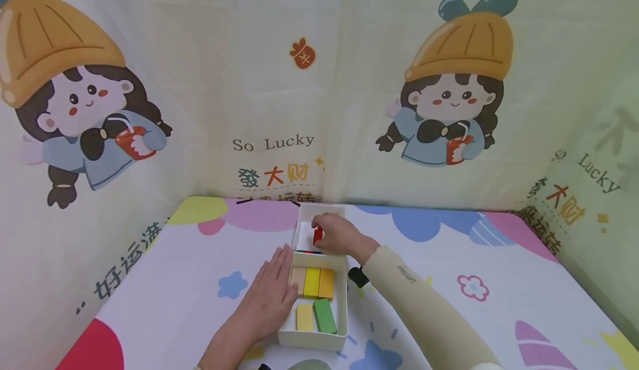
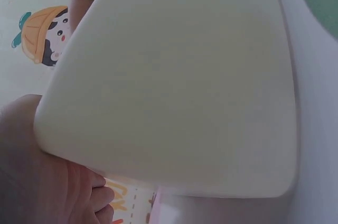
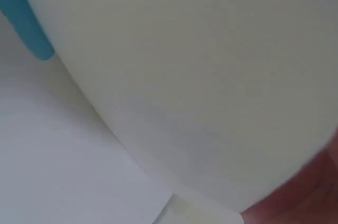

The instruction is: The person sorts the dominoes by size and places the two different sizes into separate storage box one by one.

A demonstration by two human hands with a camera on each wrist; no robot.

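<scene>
Two white boxes stand end to end. The near box (image 1: 312, 341) holds a beige block (image 1: 297, 280), a yellow block (image 1: 312, 282), an orange block (image 1: 326, 284), a pale yellow block (image 1: 304, 318) and a slanted green block (image 1: 325, 315). My left hand (image 1: 267, 292) rests along its left side, fingers straight, thumb at the rim. Over the far box (image 1: 321, 208), my right hand (image 1: 341, 236) pinches a red block (image 1: 317, 236) between thumb and fingers. A box wall (image 2: 174, 86) fills most of the left wrist view; a pale wall (image 3: 200, 76) does so in the right wrist view.
A thin coloured strip (image 1: 309, 252) shows at the far box's near end. Beside the near box lies a small black object (image 1: 358, 277), partly behind the right sleeve. The printed cloth (image 1: 449, 281) covers the table, and pale printed curtains (image 1: 344, 98) hang around it.
</scene>
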